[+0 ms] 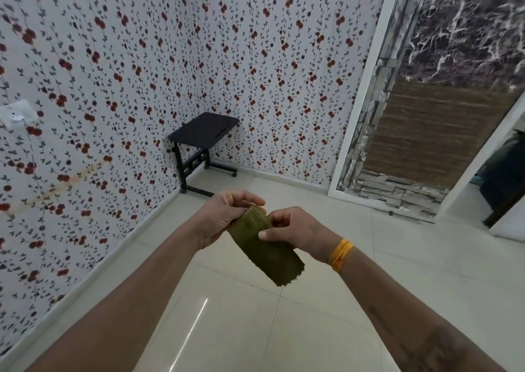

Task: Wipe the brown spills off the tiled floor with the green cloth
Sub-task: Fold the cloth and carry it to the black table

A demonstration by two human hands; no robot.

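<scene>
Head view puts both my forearms reaching out over the tiled floor (326,309), with the flowered wall and a small black side table (203,133) off in the corner. Starting at the left, my left hand (224,219) curls its fingers over the top end of the green cloth (265,248), pinching that edge against the thumb. Beside it, my right hand (295,228) pinches the cloth's near edge between thumb and forefinger, an orange band (341,255) on that wrist. I judge I am folding or squaring the cloth up before going down to wipe. To do this well I should keep the fold flat and thick enough to sit under my palm, with a clean face outward, and hold both ends firmly so it does not unroll as I lower it. The cloth hangs in the air between my hands, well above the tiles, slanting down toward the right. It looks olive green, nappy and soft, doubled into a long strip with a slightly ragged lower end. No brown spills show on the tiles I can see from here.
</scene>
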